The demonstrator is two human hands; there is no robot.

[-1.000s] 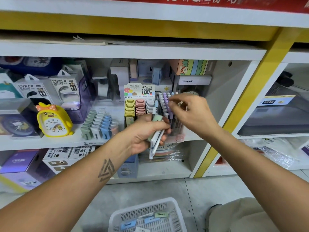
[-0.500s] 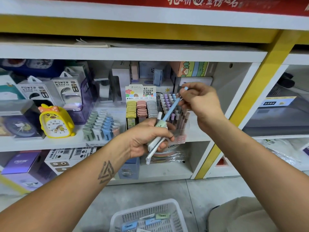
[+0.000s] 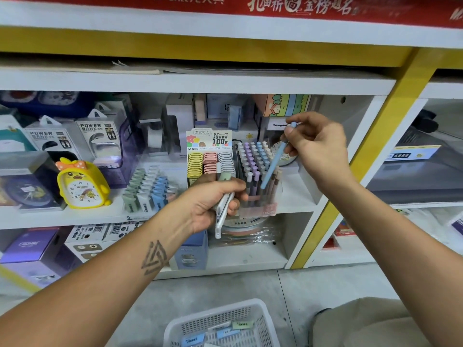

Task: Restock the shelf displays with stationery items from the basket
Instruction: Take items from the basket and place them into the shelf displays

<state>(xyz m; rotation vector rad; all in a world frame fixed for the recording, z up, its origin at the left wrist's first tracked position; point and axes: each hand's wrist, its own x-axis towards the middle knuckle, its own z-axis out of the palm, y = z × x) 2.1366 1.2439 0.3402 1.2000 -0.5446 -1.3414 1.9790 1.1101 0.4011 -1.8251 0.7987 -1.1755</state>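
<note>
My left hand (image 3: 213, 204) grips a small bundle of pens (image 3: 223, 206), white and pale green, in front of the middle shelf. My right hand (image 3: 318, 149) pinches a light blue pen (image 3: 274, 164) by its top end, tilted, its tip just above the clear pen display stand (image 3: 253, 171) full of pastel pens. The white mesh basket (image 3: 265, 319) sits on the floor below, with a few small labelled items in it.
Left of the pen stand stands a lead-refill display (image 3: 209, 159), then rows of pastel erasers (image 3: 147, 189), a yellow duck clock (image 3: 81, 184) and power bank boxes (image 3: 99, 139). A yellow shelf post (image 3: 368, 151) rises at the right. Boxes fill the lower shelf.
My right hand drew a light blue pen out of the bundle in my left hand and lifted it up and right above the pen stand. My left hand stayed almost still.
</note>
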